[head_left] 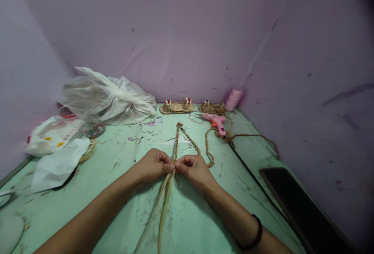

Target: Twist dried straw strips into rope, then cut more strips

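Note:
Between my hands runs a braided straw cord, stretching away up the table to a bend near its middle. From the bend the cord doubles back to the right and passes behind my right hand. My left hand pinches it between thumb and fingers. Close against it, my right hand pinches the same spot from the right. Below the fingers, loose unbraided straw strands hang toward me in two bundles. What lies exactly between the fingertips is hidden.
A pink glue gun, a pink thread cone and woven straw slippers sit at the back. At left are a white plastic bag and a wipes packet. A dark phone lies right, beside a black cable.

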A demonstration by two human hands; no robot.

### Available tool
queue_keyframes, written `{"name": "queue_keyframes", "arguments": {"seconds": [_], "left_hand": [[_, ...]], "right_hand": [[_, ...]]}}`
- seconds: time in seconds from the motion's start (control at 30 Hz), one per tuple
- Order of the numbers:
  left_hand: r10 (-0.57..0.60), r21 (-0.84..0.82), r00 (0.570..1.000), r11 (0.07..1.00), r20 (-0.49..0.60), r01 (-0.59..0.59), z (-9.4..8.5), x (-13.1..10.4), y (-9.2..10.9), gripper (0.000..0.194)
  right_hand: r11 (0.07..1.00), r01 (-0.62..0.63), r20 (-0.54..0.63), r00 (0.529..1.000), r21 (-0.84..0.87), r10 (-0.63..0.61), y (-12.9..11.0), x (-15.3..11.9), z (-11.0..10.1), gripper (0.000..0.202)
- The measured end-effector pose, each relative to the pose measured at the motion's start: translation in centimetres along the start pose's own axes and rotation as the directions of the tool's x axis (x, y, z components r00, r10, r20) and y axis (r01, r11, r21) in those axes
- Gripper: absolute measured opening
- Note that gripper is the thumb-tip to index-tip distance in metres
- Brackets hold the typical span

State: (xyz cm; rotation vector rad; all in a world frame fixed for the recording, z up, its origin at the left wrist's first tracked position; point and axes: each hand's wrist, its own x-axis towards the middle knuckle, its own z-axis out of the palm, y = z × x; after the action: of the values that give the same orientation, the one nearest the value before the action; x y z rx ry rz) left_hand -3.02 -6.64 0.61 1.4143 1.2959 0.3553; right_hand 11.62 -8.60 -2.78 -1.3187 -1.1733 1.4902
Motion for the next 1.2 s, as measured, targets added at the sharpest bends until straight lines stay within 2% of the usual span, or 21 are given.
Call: {"name": "queue_keyframes", "arguments": {"seconds": [0.17, 0.4, 0.57, 0.7, 1.0, 1.07, 1.2], "left_hand": [[-0.088, 0.015, 0.996, 0.996, 0.024, 0.087, -0.3, -0.1, 0.2, 0.019], [-0.032, 0.211, 0.999, 0.977, 0.042, 0.022, -0.9, -0.4, 0.5, 0.021], [0.013, 0.159, 0.992, 0.987, 0.125, -0.033, -1.3, -0.5, 0.5, 0.023], [0.005, 0.068, 0.987, 0.998, 0.158, -0.016, -1.1, -0.3, 0.2, 0.023], [-0.128, -0.150, 0.992, 0.980, 0.015, 0.129, 0.4, -0.8, 1.4, 0.013], [-0.121, -0.117, 0.992, 0.986, -0.032, 0.117, 0.9, -0.8, 1.4, 0.012], [-0.081, 0.062, 0.990, 0.994, -0.114, 0.088, 1.5, -0.6, 0.6, 0.013]], "right_hand": [[1.000, -0.002, 0.007, 1.000, -0.029, 0.002, -0.2, 0.0, 0.0, 0.010], [0.998, -0.010, -0.004, 1.000, -0.068, 0.010, -0.1, 0.0, 0.1, 0.013], [0.997, -0.016, 0.000, 1.000, -0.072, 0.016, -0.1, 0.0, 0.0, 0.014], [0.998, -0.008, 0.009, 1.000, -0.057, 0.009, -0.1, 0.0, 0.0, 0.013], [1.000, -0.008, 0.004, 1.000, -0.005, 0.008, 0.1, 0.1, 0.3, 0.006], [1.000, -0.020, 0.014, 1.000, 0.015, 0.020, 0.2, 0.2, 0.3, 0.007], [0.998, -0.049, 0.020, 0.999, 0.036, 0.048, 0.2, 0.3, 0.1, 0.008]]}}
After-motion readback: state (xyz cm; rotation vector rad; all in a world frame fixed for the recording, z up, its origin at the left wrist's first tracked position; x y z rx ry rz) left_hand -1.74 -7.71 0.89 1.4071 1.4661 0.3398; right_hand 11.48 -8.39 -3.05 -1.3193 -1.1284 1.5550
